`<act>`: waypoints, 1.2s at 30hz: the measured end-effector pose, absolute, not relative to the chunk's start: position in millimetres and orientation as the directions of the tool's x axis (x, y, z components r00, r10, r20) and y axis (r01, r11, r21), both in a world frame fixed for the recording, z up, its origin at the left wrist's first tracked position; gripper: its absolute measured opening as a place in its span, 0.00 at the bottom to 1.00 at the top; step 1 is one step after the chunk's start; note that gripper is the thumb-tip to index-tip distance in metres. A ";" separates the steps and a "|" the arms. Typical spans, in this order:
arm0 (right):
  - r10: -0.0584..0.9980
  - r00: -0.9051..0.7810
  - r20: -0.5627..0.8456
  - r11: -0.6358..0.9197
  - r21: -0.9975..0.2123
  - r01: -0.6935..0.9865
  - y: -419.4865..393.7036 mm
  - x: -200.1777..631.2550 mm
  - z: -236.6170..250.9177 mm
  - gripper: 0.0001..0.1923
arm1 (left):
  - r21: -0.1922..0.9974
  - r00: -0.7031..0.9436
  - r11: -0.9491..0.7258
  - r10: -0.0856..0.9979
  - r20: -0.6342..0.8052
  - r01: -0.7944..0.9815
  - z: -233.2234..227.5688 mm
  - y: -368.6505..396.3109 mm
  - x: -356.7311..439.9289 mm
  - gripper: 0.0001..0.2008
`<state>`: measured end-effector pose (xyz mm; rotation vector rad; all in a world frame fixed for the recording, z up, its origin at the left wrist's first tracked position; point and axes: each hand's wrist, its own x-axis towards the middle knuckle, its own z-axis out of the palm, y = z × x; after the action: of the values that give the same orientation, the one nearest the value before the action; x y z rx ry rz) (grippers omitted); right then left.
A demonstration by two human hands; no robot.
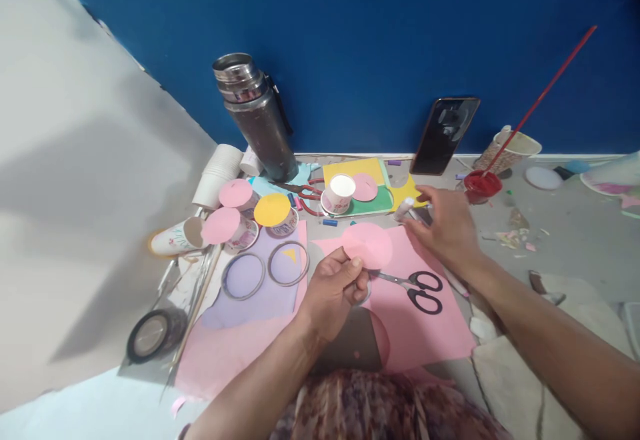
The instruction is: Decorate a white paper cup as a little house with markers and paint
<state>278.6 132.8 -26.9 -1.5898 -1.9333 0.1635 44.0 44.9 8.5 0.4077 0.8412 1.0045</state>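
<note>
My left hand (337, 283) is closed, pinching a round pink paper disc (367, 245) between thumb and fingers. A pale curved edge shows below these fingers; what it belongs to is mostly hidden. Farther right, my right hand (445, 227) has thumb and forefinger apart beside a small white tube (404, 209); contact is unclear. Black-handled scissors (413, 288) lie on a cut pink sheet (425, 333), blades toward my left hand. A small paper cup (341, 193) stands beyond the disc, near another pink disc (365, 187) and a yellow paper scrap (400, 193).
At left are cups topped with pink paper (221, 225) and yellow paper (273, 209), two rings (243, 277), stacked cups (217, 173) and black tape (150, 335). Behind stand a steel flask (260, 120), red-handled pliers (303, 191), a phone (445, 135) and a red pot (483, 187) holding a stick.
</note>
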 end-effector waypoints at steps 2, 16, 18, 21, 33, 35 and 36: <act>0.872 -0.092 0.482 0.306 -0.387 0.870 120.4 281.0 -16.2 0.19 | 0.668 0.269 0.483 0.874 -0.404 -0.567 8.8 44.8 43.6 0.21; 0.773 -0.507 -0.382 -0.505 -0.853 -0.127 76.0 250.0 -6.8 0.24 | 0.753 0.233 0.481 0.877 -0.421 -0.448 9.6 41.6 45.9 0.22; 0.775 -0.504 -0.381 -0.506 -0.853 -0.133 75.8 250.4 -7.4 0.24 | 0.734 0.224 0.485 0.873 -0.432 -0.476 9.4 42.2 46.3 0.23; 0.775 -0.506 -0.379 -0.498 -0.859 -0.118 75.5 251.1 -8.0 0.25 | 0.722 0.191 0.484 0.871 -0.452 -0.494 7.1 42.3 46.3 0.24; 0.798 -0.348 0.491 0.602 -0.671 0.433 64.1 244.7 4.7 0.11 | 0.478 0.372 0.609 0.780 -0.503 -0.633 1.9 46.9 46.7 0.30; 0.633 -0.510 0.582 0.774 -0.465 0.429 61.7 243.4 5.6 0.10 | 0.378 0.438 0.653 0.738 -0.514 -0.656 4.1 47.4 46.8 0.32; 0.593 -0.551 0.588 0.805 -0.422 0.417 61.5 244.2 6.7 0.10 | 0.350 0.452 0.662 0.726 -0.518 -0.663 5.2 47.5 46.5 0.33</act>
<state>244.2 61.5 6.7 -0.7400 -2.2333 0.2997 46.5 47.5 5.2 0.1024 0.6897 0.8597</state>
